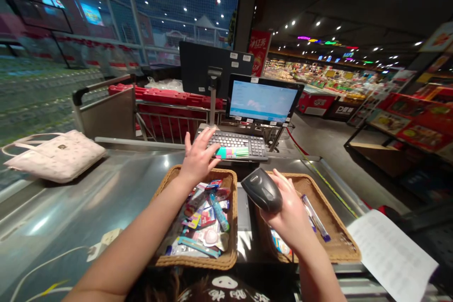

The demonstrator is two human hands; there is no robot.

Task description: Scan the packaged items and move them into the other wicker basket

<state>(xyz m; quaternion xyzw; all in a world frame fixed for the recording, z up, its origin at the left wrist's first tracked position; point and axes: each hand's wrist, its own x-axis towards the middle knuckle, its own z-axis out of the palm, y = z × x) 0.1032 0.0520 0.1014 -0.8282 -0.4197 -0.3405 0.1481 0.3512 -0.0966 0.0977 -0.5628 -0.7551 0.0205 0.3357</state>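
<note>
My left hand (200, 155) reaches over the front edge of the black keyboard (240, 141). Between its thumb and a finger it holds a slim green-and-pink packet (231, 152) with a striped end; the other fingers are spread. A black barcode scanner (262, 190) is gripped in my right hand (288, 207), its head pointing up and left toward the packet, apart from it. Under my left forearm is a wicker basket (232, 198) full of small wrapped sweets and tubes. Below my right hand, a second wicker basket (348, 240) holds a few packets, partly hidden by my arm.
A lit screen (264, 100) and a dark monitor back (198, 68) stand behind the keyboard. A pale handbag (58, 153) lies on the metal counter (134, 170) at left, with a white power adapter (106, 241) nearer. A printed sheet (392, 250) lies at right.
</note>
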